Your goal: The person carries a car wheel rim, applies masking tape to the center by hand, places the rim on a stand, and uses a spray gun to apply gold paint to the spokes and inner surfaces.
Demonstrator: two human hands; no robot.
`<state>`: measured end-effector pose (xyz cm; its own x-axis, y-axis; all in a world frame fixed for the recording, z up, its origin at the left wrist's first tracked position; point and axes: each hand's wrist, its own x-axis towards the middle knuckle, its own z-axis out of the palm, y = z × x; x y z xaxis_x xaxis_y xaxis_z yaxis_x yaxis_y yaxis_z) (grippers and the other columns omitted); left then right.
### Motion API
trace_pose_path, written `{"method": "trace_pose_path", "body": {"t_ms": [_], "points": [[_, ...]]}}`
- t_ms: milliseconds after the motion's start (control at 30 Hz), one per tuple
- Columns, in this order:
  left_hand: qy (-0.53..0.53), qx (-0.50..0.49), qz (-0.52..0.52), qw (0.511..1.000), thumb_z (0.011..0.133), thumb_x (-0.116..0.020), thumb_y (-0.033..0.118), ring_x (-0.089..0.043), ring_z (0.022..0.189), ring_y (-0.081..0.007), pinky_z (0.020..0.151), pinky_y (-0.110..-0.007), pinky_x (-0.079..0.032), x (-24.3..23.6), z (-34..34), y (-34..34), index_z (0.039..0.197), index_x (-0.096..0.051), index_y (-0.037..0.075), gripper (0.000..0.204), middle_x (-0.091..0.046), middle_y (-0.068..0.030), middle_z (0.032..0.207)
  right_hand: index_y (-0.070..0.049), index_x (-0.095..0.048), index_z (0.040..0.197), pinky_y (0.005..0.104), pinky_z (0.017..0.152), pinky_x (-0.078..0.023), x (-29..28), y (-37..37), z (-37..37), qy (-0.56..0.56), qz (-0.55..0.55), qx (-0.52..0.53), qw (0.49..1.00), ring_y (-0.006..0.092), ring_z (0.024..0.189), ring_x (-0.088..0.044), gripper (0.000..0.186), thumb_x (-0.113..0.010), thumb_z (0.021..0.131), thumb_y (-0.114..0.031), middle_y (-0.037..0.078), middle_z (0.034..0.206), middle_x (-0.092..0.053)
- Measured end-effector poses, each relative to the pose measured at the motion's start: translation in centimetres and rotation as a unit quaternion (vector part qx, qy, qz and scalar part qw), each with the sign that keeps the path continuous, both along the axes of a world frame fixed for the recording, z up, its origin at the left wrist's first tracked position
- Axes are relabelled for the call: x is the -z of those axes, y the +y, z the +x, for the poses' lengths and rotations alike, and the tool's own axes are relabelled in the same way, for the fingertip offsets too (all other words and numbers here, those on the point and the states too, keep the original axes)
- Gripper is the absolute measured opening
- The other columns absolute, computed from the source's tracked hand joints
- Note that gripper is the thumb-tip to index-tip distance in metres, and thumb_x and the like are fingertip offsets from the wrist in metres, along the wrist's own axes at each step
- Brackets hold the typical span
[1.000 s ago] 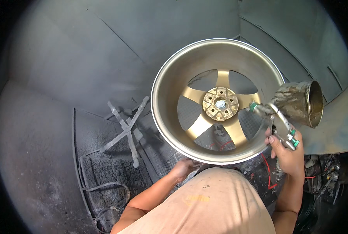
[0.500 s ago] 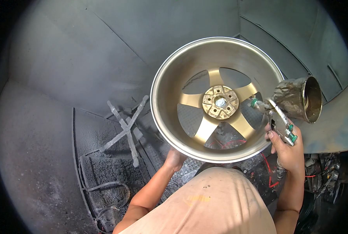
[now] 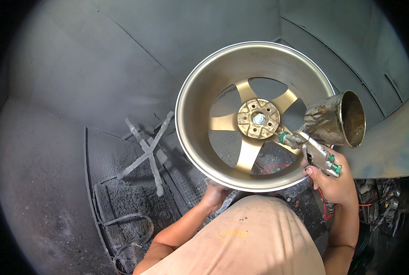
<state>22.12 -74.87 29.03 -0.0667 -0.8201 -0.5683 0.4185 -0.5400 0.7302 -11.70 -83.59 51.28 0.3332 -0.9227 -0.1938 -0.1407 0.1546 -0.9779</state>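
Note:
A gold five-spoke car wheel rim (image 3: 250, 155) lies with its hollow side up in front of me. My right hand (image 3: 333, 182) is closed around a metal spray gun (image 3: 318, 153) with green knobs. On the gun sits a paint-crusted cup (image 3: 326, 120), tilted, its mouth turned to the right. The gun's green-ringed nozzle is over the inside of the wheel rim, just right of the hub. My left hand (image 3: 216, 196) is at the wheel's near left edge, with its fingers hidden beneath the lip.
Left of the wheel stands a crusted cross-shaped stand (image 3: 148, 150). Grey-coated sheet walls (image 3: 99, 68) curve around the work. A dusty textured block (image 3: 135, 208) lies at lower left with a hose over it. A red hose (image 3: 324, 206) and clutter (image 3: 383, 201) are at lower right.
The wheel rim has turned counter-clockwise, and my left hand has shifted right along its near edge. My right hand has brought the spray gun leftward, closer to the hub.

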Motion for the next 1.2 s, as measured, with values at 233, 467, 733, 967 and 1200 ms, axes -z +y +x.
{"method": "trace_pose_path", "body": {"t_ms": [233, 467, 733, 967, 1200], "points": [[0.011, -0.002, 0.033, 0.999, 0.089, -0.053, -0.004, -0.060, 0.125, -0.0297, 0.110, -0.045, -0.046, -0.9, -1.8, 1.1, 0.133, -0.054, -0.006, 0.045, -0.063, -0.0156, 0.132, 0.004, -0.059, 0.132, 0.0215, 0.055, -0.050, 0.9, -0.1, -0.4, -0.002, -0.043, 0.097, 0.994, 0.0068, 0.072, -0.061, 0.046, -0.072, 0.092, -0.015, 0.004, 0.098, -0.070], [-0.022, 0.195, 0.005, 0.981, 0.087, -0.052, 0.000, -0.062, 0.122, -0.0273, 0.104, -0.040, -0.049, 0.3, -0.3, 1.7, 0.136, -0.055, -0.008, 0.050, -0.065, -0.0153, 0.131, 0.003, -0.058, 0.136, 0.0216, 0.055, -0.051, 0.2, 0.9, -0.6, -0.002, 0.000, 0.044, 0.999, 0.0067, 0.074, -0.061, 0.048, -0.071, 0.092, -0.013, 0.005, 0.099, -0.070], [-0.054, -0.108, 0.042, 0.992, 0.104, -0.054, 0.022, -0.061, 0.119, -0.0277, 0.102, -0.042, -0.048, 0.1, 3.3, -2.6, 0.131, -0.057, -0.006, 0.039, -0.063, -0.0155, 0.131, 0.002, -0.055, 0.142, 0.0216, 0.057, -0.050, 0.3, 0.9, -0.6, 0.019, -0.019, 0.059, 0.998, 0.0052, 0.073, -0.058, 0.054, -0.070, 0.092, -0.009, 0.004, 0.100, -0.071], [0.002, -0.121, 0.020, 0.993, 0.105, -0.055, 0.024, -0.059, 0.114, -0.0230, 0.103, -0.040, -0.046, 0.9, 4.1, -3.2, 0.130, -0.058, 0.001, 0.034, -0.063, -0.0096, 0.124, 0.004, -0.057, 0.137, 0.0215, 0.056, -0.050, 0.0, 0.9, -0.7, 0.007, -0.024, 0.069, 0.997, 0.0064, 0.073, -0.060, 0.049, -0.070, 0.092, -0.011, 0.005, 0.100, -0.070], [-0.007, -0.094, -0.007, 0.996, 0.104, -0.057, 0.028, -0.056, 0.119, -0.0214, 0.106, -0.040, -0.045, 0.4, 2.6, -2.4, 0.130, -0.056, 0.004, 0.035, -0.061, -0.0080, 0.126, 0.004, -0.060, 0.134, 0.0213, 0.057, -0.051, -0.4, 1.3, -0.7, -0.046, 0.020, 0.000, 0.999, 0.0066, 0.075, -0.061, 0.049, -0.073, 0.090, -0.012, 0.006, 0.099, -0.071]]}}
